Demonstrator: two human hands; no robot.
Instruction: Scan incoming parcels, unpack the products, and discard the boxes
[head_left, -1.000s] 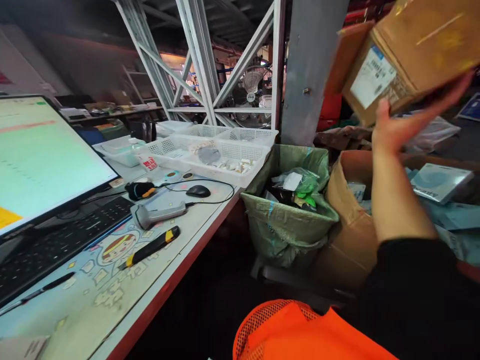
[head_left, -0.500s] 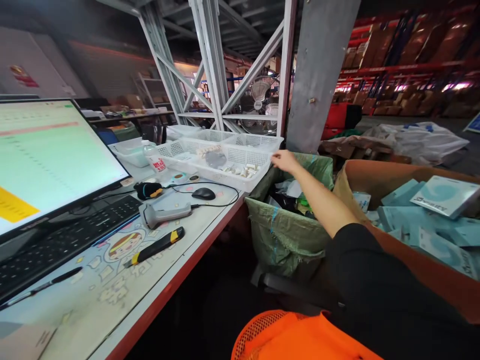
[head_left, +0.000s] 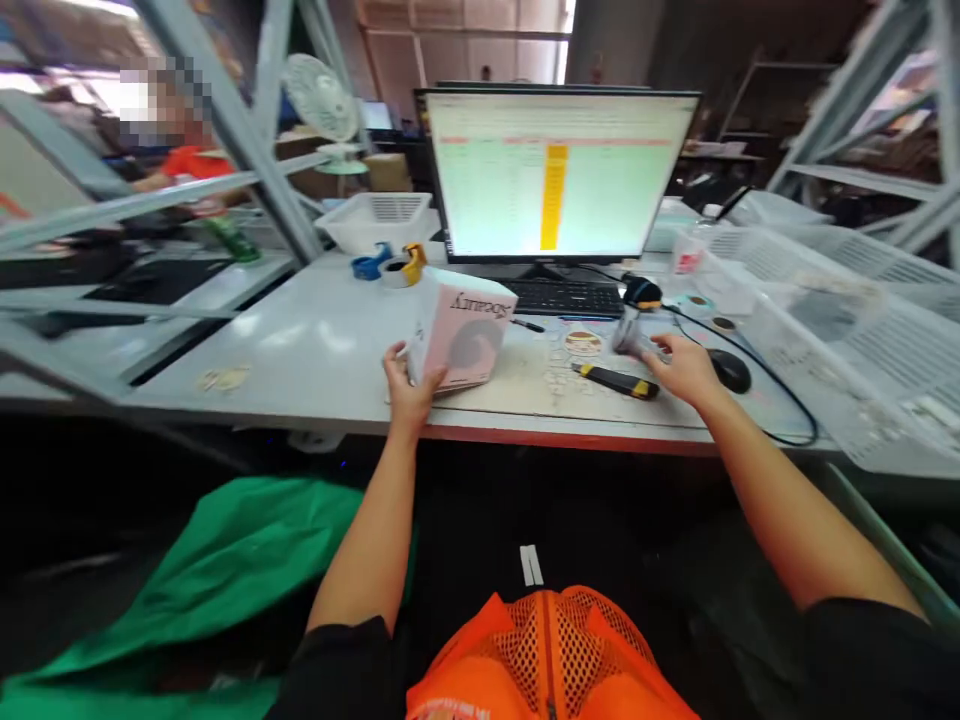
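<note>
My left hand (head_left: 409, 388) grips a pale pink and white box (head_left: 471, 345) by its lower left side, tilted at the front of the desk. Dark lettering and a grey round shape mark its front. My right hand (head_left: 682, 370) has its fingers around the handle end of a grey barcode scanner (head_left: 626, 332), which is on the desk mat. Just below the scanner lies a black and yellow utility knife (head_left: 616, 381). Right of my right hand sits a black mouse (head_left: 729, 371).
A monitor (head_left: 559, 180) and keyboard (head_left: 566, 297) stand behind the box. Tape rolls in dispensers (head_left: 390, 266) are at the back left. White plastic baskets (head_left: 847, 370) cover the desk's right end. Green cloth (head_left: 247, 540) hangs low left. Another person (head_left: 191, 165) is beyond the frame at left.
The view has swung left from the bins to the desk. My right hand has moved from above the green sack to the scanner. My left hand and the box have come into view.
</note>
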